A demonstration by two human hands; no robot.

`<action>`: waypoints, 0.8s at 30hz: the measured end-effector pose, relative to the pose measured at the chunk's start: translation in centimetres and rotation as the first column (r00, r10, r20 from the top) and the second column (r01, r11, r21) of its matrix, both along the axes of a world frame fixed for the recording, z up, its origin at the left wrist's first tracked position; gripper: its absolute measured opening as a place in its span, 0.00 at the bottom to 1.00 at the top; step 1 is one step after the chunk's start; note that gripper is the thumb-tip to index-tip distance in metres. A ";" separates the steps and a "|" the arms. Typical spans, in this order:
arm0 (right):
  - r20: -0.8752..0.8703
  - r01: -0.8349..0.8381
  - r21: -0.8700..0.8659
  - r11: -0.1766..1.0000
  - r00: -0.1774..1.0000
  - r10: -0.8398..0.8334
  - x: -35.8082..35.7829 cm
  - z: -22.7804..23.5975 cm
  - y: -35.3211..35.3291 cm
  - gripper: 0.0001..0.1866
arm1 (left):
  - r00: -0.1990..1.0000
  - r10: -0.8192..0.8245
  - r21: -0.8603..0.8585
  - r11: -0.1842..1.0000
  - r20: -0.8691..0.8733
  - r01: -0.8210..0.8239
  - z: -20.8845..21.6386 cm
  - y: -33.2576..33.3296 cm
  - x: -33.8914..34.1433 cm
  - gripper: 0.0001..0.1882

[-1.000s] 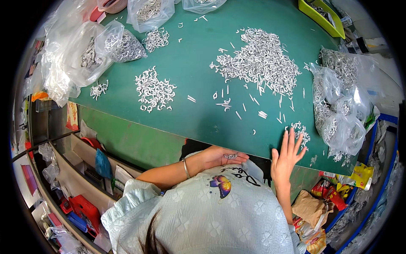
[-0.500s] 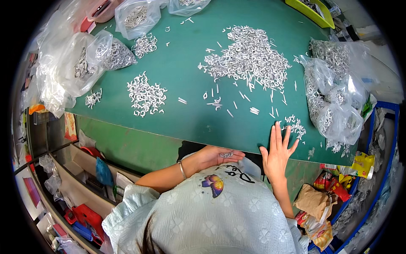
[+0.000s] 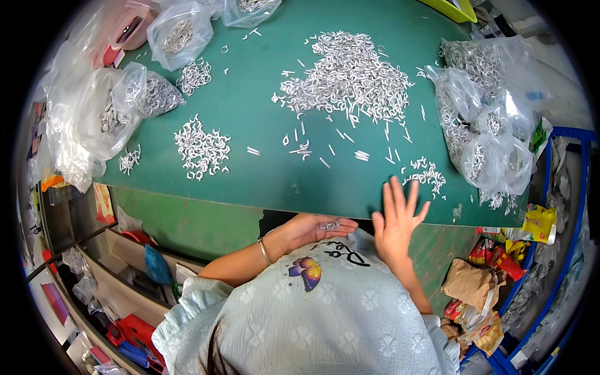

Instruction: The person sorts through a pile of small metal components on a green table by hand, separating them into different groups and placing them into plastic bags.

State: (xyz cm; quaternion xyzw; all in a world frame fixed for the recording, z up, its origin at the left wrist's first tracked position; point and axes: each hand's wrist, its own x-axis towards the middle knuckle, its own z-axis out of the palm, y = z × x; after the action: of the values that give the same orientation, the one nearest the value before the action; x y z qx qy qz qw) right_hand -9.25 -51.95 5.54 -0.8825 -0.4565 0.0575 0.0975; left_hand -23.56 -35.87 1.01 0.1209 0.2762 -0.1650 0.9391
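Observation:
Palm up at the table's near edge, my left hand (image 3: 306,230) holds several small curved silver metal pieces (image 3: 329,225) on its fingers, which lie stretched out. My right hand (image 3: 397,215) is palm down over the near edge of the green tabletop (image 3: 250,194), fingers spread and nothing visible in them. Its fingertips are nearest a small heap of curved pieces (image 3: 430,178), just to their right. Short straight silver pins (image 3: 362,155) lie in a group farther in, with more scattered about. Anything beneath the right palm is hidden.
A large heap of silver pieces (image 3: 350,78) covers the far middle. A smaller pile (image 3: 201,149) lies left. Filled clear plastic bags stand at the right (image 3: 481,119) and left (image 3: 156,94). A yellow-green tray (image 3: 455,9) is at the far right, and a blue-framed rack (image 3: 550,187) beside the table.
The whole view has shifted a little, moving the tabletop left and up in the picture. Against the table, my right hand has drawn slightly back from the small heap. The left hand keeps its pieces.

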 end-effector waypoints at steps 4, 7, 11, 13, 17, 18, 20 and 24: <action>-0.122 -0.246 0.098 0.964 0.959 0.257 -2.4 -0.8 -1.2 0.31 | 0.998 0.052 -0.057 0.997 -0.016 -0.053 0.4 -0.6 0.6 0.18; -0.152 -0.404 0.175 0.898 0.890 0.430 -2.5 -2.0 -1.8 0.30 | 0.975 0.141 -0.058 0.987 -0.171 -0.152 -0.9 -1.4 0.4 0.16; -0.228 -0.343 0.416 0.842 0.857 0.461 -0.6 -0.7 -0.4 0.20 | 0.989 0.143 -0.239 0.960 -0.023 -0.144 -3.0 -1.3 -0.6 0.14; -0.189 -0.211 0.478 0.852 0.923 0.335 0.4 0.3 1.2 0.16 | 0.995 0.073 -0.118 0.991 0.062 -0.065 -3.4 -0.9 -1.6 0.13; -0.254 0.010 0.526 0.851 0.956 0.146 1.3 0.8 3.1 0.16 | 0.999 0.001 0.311 0.950 0.044 -0.015 2.5 2.6 -6.4 0.13; -0.264 0.009 0.528 0.849 0.952 0.153 1.4 0.4 3.4 0.17 | 0.992 0.124 0.353 0.928 0.019 -0.122 4.1 3.2 -7.6 0.14; -0.280 -0.006 0.506 0.863 0.945 0.171 1.2 0.0 3.9 0.18 | 0.930 0.369 0.320 0.880 0.009 -0.352 7.2 5.7 -9.2 0.14; -0.159 -0.073 0.444 0.893 0.975 0.158 0.6 -0.2 4.9 0.21 | 0.681 0.668 0.766 0.256 0.301 -0.590 7.4 11.5 -8.5 0.15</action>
State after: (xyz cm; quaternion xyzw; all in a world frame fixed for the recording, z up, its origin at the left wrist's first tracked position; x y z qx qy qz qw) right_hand -8.66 -47.05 5.37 -0.8000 -0.4981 0.0441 0.3317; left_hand -32.03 -24.34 8.38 0.4135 0.3826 0.3651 0.7412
